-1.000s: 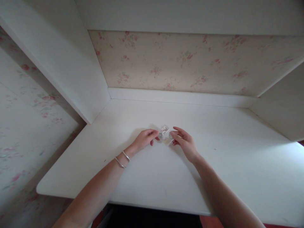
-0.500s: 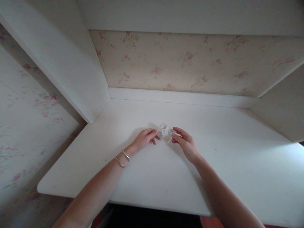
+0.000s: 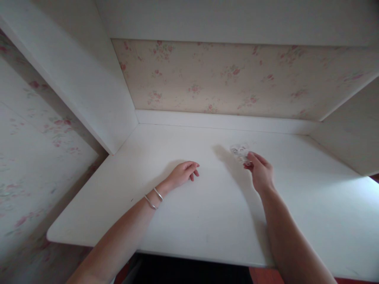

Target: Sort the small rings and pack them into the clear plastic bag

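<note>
My right hand (image 3: 261, 169) grips a small clear plastic case (image 3: 238, 153) by its near right edge, thumb on top and fingers below. The case is see-through, with pale and greyish rounded shapes in it, blurred by motion; I cannot make out what they are. It is held above the white desk, and a shadow falls to its left. My left hand (image 3: 185, 173) rests on the desk, thumb against the curled forefinger, with nothing visible in it. Two silver bangles (image 3: 154, 198) circle the left wrist.
The white desk top (image 3: 189, 221) has a rounded left corner. A low white ledge (image 3: 222, 121) runs along its back, below floral wallpaper (image 3: 207, 79). White panels stand at the left (image 3: 89, 86) and right (image 3: 352, 130), and another panel (image 3: 237, 19) overhangs the back.
Both hands were at the clear case in the middle. My left hand has let go and stayed put, while my right hand has lifted the case and carried it to the right.
</note>
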`<act>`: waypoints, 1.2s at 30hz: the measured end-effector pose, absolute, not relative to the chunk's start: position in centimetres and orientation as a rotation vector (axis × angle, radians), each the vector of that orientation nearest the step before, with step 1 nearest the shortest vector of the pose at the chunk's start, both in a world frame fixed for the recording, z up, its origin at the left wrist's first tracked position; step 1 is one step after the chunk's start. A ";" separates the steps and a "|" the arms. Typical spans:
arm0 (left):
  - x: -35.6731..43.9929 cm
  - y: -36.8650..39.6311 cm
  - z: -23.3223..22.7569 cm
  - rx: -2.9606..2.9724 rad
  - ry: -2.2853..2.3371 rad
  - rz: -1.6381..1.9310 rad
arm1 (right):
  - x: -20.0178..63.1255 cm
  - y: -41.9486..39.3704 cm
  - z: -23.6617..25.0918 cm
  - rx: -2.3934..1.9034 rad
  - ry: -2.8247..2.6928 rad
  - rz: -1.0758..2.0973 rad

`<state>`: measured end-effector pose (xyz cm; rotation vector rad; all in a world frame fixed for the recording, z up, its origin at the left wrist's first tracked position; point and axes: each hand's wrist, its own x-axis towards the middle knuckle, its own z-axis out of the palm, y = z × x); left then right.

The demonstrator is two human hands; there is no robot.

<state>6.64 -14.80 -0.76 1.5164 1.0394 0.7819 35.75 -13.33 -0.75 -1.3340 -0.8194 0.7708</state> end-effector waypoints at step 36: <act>6.8 -15.1 -1.1 1.620 1.062 0.814 | 44.7 -14.3 -2.4 -2.256 -0.805 -0.141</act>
